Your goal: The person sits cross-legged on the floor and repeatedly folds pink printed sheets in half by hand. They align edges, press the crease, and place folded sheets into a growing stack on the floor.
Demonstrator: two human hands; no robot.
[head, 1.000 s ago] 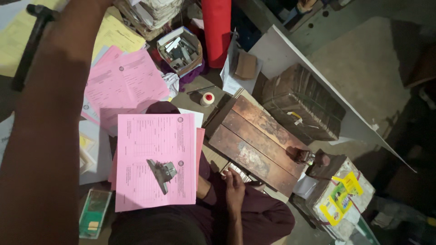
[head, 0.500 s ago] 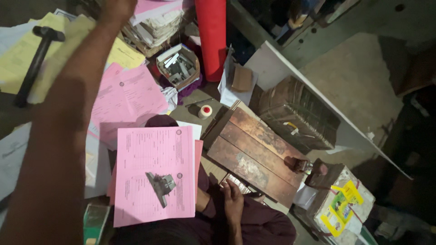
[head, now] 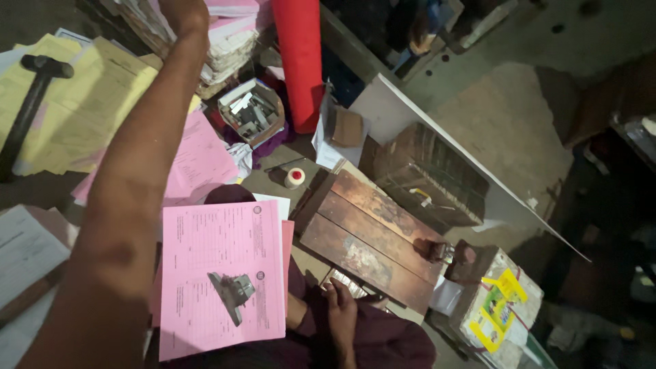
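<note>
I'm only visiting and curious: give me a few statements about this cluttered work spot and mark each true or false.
1. A metal stapler lies on the pink sheets. True.
2. The left hand rests on the wooden board. False: it reaches up to the paper stack at the top.
3. The red roll stands upright. True.
4. The hammer lies on pink paper. False: it lies on yellow sheets.
5. The right hand sits at the board's near edge. True.
</note>
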